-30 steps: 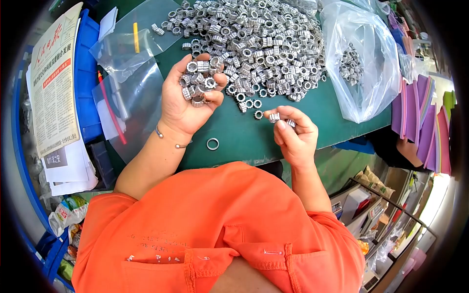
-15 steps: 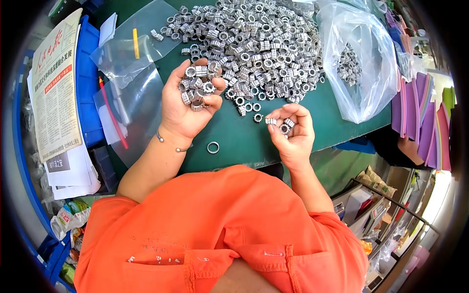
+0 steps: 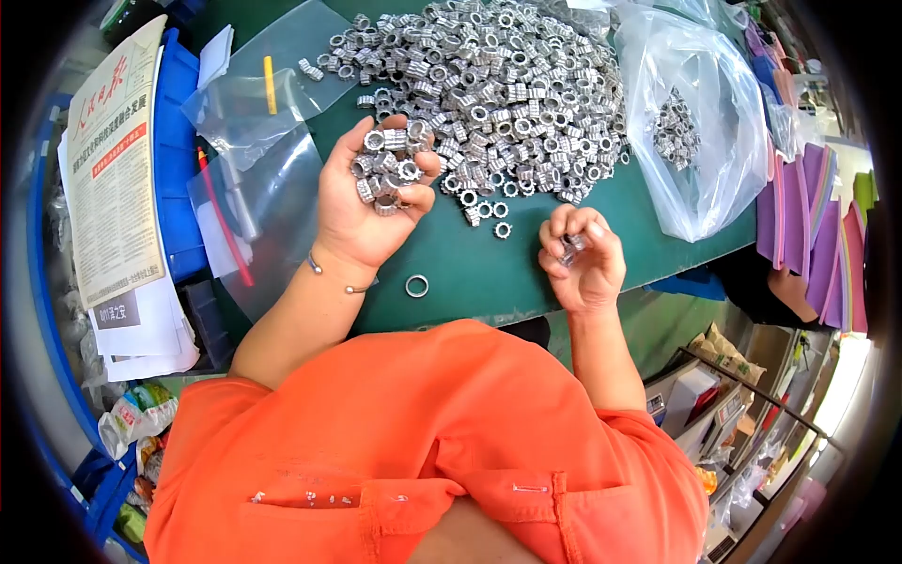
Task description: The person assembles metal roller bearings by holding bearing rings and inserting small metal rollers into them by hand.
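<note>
Palm up, my left hand (image 3: 362, 211) has its fingers curled round several small toothed metal rings (image 3: 383, 167). My right hand (image 3: 584, 263), to the right, is closed on metal rings (image 3: 571, 248) that show between its fingers; their number is hard to tell. Beyond both hands a large heap of the same rings (image 3: 498, 89) lies on the green table (image 3: 489, 273). A few loose rings (image 3: 503, 229) sit at the heap's near edge, between the hands. One smooth, wider ring (image 3: 416, 286) lies flat nearer my body.
A clear plastic bag (image 3: 691, 188) with more rings stands right of the heap. On the left are a newspaper (image 3: 117, 169), a blue bin (image 3: 178, 141), plastic sheets, a red pen (image 3: 224, 216) and a yellow stick (image 3: 270, 85). Purple foam sheets (image 3: 797, 211) are at the right.
My right hand has drawn away from the loose rings, a little to the right, and its fingers have curled further over the rings. My left hand still holds its rings.
</note>
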`<state>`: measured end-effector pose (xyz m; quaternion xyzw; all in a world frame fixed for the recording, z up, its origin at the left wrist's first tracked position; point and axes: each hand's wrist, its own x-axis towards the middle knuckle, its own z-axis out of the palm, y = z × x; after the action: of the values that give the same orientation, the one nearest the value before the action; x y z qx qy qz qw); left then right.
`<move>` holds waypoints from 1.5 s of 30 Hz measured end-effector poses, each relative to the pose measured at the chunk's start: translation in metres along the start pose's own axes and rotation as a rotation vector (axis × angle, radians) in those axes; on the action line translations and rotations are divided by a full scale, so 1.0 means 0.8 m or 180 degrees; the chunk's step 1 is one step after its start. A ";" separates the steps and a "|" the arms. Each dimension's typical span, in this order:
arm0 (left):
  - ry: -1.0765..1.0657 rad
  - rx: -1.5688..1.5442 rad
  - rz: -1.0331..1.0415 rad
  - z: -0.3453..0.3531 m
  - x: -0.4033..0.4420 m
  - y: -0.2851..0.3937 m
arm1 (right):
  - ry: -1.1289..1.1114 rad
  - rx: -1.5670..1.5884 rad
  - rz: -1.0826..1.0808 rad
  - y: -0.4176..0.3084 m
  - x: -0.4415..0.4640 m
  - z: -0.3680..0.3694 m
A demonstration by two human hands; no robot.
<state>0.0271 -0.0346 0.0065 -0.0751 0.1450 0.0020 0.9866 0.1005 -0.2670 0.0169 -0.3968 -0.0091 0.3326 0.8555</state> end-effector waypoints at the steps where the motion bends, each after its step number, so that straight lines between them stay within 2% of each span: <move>1: 0.0002 0.0015 0.0020 0.001 0.000 0.000 | 0.0162 -0.0507 -0.0113 0.000 0.002 0.000; 2: 0.0023 -0.0025 -0.0003 0.002 0.000 0.000 | 0.0507 -0.1792 0.0074 -0.003 0.000 0.007; 3: 0.0046 -0.0068 -0.0038 0.002 0.000 -0.001 | 0.0491 -0.3184 -0.0321 0.005 0.002 0.007; 5: 0.0034 -0.0064 -0.0053 0.001 0.000 -0.002 | -0.0123 -0.4922 -0.1495 0.015 0.009 0.018; 7: 0.0054 0.0007 -0.0031 0.001 0.000 -0.002 | 0.0027 -0.5537 -0.1412 0.026 0.003 0.022; 13: 0.0098 -0.0019 -0.0023 0.002 0.000 -0.002 | -0.0243 -0.5296 -0.1650 0.023 -0.001 0.021; 16: 0.0108 -0.0008 -0.0032 0.003 0.000 -0.002 | -0.0305 -0.3462 -0.0670 0.018 -0.002 0.016; 17: 0.0105 -0.0008 -0.0024 0.002 -0.001 -0.002 | -0.0314 -0.3462 -0.0671 0.015 -0.004 0.013; 19: 0.0067 -0.0008 -0.0035 0.001 0.000 -0.002 | -0.0131 -0.0938 0.0646 0.007 -0.007 0.014; 23: -0.0007 0.0026 -0.0032 -0.004 0.001 -0.001 | -0.0268 -0.0140 0.0553 0.013 -0.002 0.015; 31: -0.0067 0.0011 -0.0045 -0.005 0.001 0.000 | -0.0230 -0.0741 0.0378 0.014 -0.003 0.028; 33: -0.0071 -0.0013 -0.0062 -0.005 0.001 -0.001 | -0.0152 -0.1726 -0.0179 0.019 -0.006 0.033; 34: -0.0083 -0.0031 -0.0080 -0.004 0.001 -0.001 | -0.0114 -0.2244 -0.0752 0.029 -0.004 0.030; 35: -0.0076 -0.0033 -0.0083 -0.004 0.001 -0.001 | -0.0108 -0.2242 -0.0747 0.031 -0.004 0.028; 37: -0.0042 -0.0018 -0.0071 -0.004 0.000 -0.001 | 0.0125 -0.3235 -0.1008 0.033 -0.005 0.025; 41: -0.0022 -0.0023 -0.0060 -0.003 0.000 -0.001 | 0.0071 -0.3465 -0.1045 0.033 -0.004 0.018; 45: -0.0025 -0.0031 -0.0062 -0.003 0.000 -0.001 | -0.0068 -0.3236 -0.1089 0.030 -0.002 0.020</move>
<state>0.0267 -0.0357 0.0042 -0.0813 0.1403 -0.0066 0.9867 0.0816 -0.2461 0.0118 -0.7505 -0.2423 0.1461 0.5973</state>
